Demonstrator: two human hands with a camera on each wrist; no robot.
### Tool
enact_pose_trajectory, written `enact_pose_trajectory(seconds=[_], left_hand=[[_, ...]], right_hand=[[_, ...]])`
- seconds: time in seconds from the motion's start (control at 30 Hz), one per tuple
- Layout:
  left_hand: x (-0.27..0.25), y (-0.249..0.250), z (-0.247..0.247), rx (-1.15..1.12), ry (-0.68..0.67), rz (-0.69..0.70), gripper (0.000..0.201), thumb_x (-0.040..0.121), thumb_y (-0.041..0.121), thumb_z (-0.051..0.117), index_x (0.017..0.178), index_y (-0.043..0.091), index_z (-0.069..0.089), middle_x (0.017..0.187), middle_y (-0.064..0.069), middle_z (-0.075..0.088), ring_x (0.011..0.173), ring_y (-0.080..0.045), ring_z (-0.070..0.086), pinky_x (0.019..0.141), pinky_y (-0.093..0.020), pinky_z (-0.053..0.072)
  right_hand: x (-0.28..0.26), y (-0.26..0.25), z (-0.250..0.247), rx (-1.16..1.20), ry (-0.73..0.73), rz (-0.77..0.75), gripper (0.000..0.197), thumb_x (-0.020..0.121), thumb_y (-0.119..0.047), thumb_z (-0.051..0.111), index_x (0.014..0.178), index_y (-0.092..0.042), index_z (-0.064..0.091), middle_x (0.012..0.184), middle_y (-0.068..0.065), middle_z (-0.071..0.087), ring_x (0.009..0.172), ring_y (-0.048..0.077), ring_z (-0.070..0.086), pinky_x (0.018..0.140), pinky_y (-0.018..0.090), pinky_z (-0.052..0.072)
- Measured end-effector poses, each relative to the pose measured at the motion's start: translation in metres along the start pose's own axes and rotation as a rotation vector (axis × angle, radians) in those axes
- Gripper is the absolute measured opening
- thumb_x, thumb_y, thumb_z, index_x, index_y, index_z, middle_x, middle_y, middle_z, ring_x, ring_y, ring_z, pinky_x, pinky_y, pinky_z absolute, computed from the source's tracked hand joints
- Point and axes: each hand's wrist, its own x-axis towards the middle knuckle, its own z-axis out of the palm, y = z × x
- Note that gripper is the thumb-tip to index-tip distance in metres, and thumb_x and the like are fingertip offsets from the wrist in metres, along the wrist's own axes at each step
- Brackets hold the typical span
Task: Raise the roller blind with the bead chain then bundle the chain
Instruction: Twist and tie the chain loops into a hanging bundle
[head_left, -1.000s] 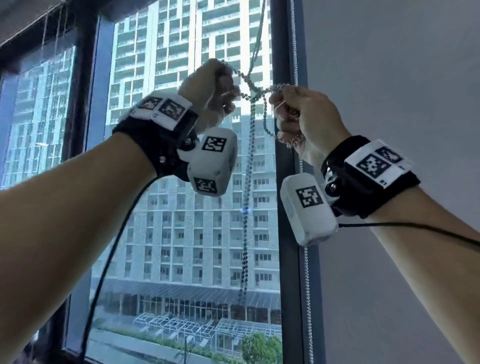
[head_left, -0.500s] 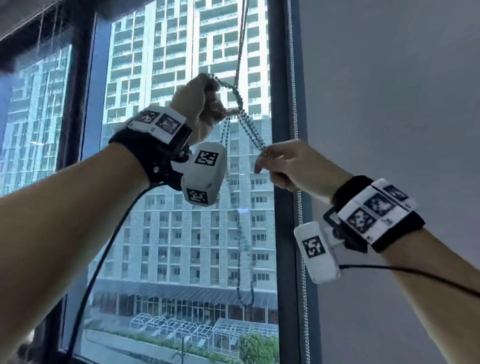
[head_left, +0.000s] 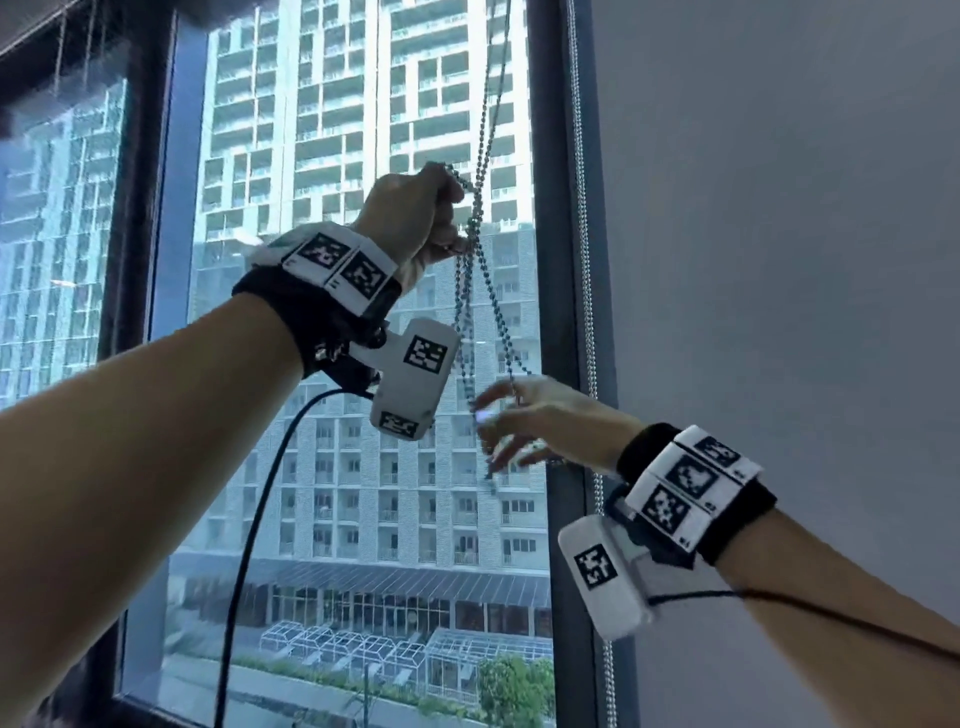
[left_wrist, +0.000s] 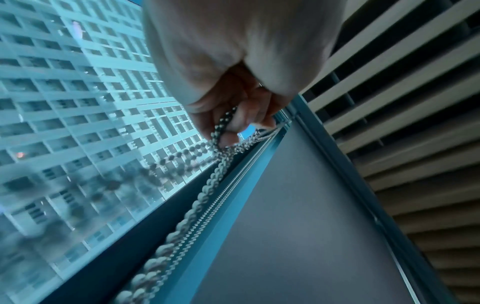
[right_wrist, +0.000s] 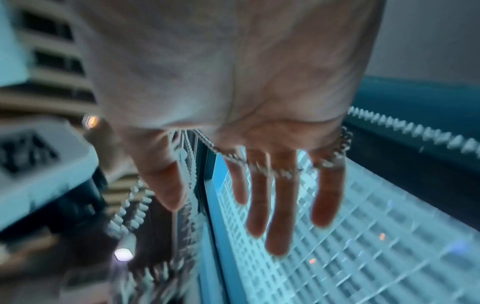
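The metal bead chain (head_left: 485, 119) hangs down in front of the window pane. My left hand (head_left: 421, 218) is raised and grips a bunch of its strands in a fist; in the left wrist view the chain (left_wrist: 221, 127) passes under the curled fingers (left_wrist: 241, 115). Loops (head_left: 470, 322) hang below that fist. My right hand (head_left: 519, 426) is lower and to the right, fingers straight and spread. One strand of the chain (right_wrist: 265, 170) lies draped across those fingers (right_wrist: 280, 205). The blind over this pane is out of view above.
A grey lowered blind (head_left: 779, 260) fills the right side, with its own bead chain (head_left: 584, 260) running down the dark window frame (head_left: 553, 312). Glass (head_left: 337, 467) lies close behind both hands. A black cable (head_left: 249, 545) hangs from my left wrist.
My right hand has dropped from beside the left hand to well below it and opened its fingers, drawing a strand downward. The left hand keeps its grip and has barely moved.
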Motion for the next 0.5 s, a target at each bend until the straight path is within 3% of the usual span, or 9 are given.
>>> enact_pose_trajectory(seconds=[0.1, 0.17, 0.27, 0.37, 0.43, 0.5], left_hand=[[-0.002, -0.005, 0.001, 0.046, 0.004, 0.019, 0.029, 0.092, 0.009, 0.045, 0.063, 0.012, 0.051, 0.041, 0.006, 0.038, 0.037, -0.010, 0.038, 0.052, -0.026, 0.051], [-0.002, -0.005, 0.001, 0.050, 0.009, 0.026, 0.030, 0.092, 0.008, 0.044, 0.063, 0.012, 0.050, 0.040, 0.006, 0.037, 0.036, -0.010, 0.039, 0.052, -0.026, 0.051], [-0.001, 0.000, -0.003, 0.054, -0.007, 0.016, 0.029, 0.093, 0.009, 0.044, 0.064, 0.012, 0.050, 0.039, 0.007, 0.038, 0.035, -0.009, 0.040, 0.051, -0.026, 0.050], [0.001, 0.003, -0.005, 0.090, -0.023, 0.008, 0.026, 0.090, 0.008, 0.046, 0.065, 0.012, 0.050, 0.037, 0.007, 0.041, 0.035, -0.009, 0.041, 0.055, -0.028, 0.046], [0.003, 0.002, -0.006, 0.133, 0.001, 0.019, 0.027, 0.090, 0.008, 0.047, 0.063, 0.012, 0.051, 0.037, 0.008, 0.041, 0.035, -0.009, 0.040, 0.055, -0.029, 0.042], [0.006, 0.002, -0.005, 0.153, 0.039, 0.026, 0.029, 0.090, 0.009, 0.046, 0.062, 0.013, 0.051, 0.038, 0.009, 0.040, 0.035, -0.008, 0.038, 0.052, -0.028, 0.039]], right_hand=[[0.004, -0.018, -0.006, 0.416, 0.070, -0.165, 0.036, 0.095, -0.012, 0.050, 0.131, -0.011, 0.042, 0.095, 0.012, 0.065, 0.082, 0.025, 0.062, 0.077, 0.035, 0.049], [0.007, -0.024, -0.007, 0.484, 0.130, -0.236, 0.028, 0.095, -0.012, 0.046, 0.123, -0.013, 0.044, 0.083, 0.011, 0.063, 0.070, 0.022, 0.059, 0.068, 0.032, 0.045], [0.007, -0.012, 0.014, 0.005, 0.201, -0.136, 0.031, 0.103, -0.023, 0.036, 0.127, -0.008, 0.048, 0.074, 0.003, 0.054, 0.060, 0.011, 0.047, 0.059, 0.024, 0.039], [0.003, 0.015, 0.042, -0.431, 0.200, -0.129, 0.049, 0.101, -0.049, 0.029, 0.124, -0.012, 0.050, 0.087, 0.002, 0.058, 0.072, 0.009, 0.055, 0.070, 0.026, 0.042], [0.000, 0.021, 0.046, -0.496, 0.136, -0.121, 0.057, 0.094, -0.063, 0.026, 0.104, -0.015, 0.056, 0.075, -0.003, 0.053, 0.063, 0.008, 0.050, 0.067, 0.029, 0.042], [-0.002, 0.024, 0.045, -0.307, -0.004, 0.015, 0.076, 0.079, -0.077, 0.016, 0.089, -0.018, 0.062, 0.088, 0.013, 0.062, 0.075, 0.017, 0.055, 0.072, 0.033, 0.049]])
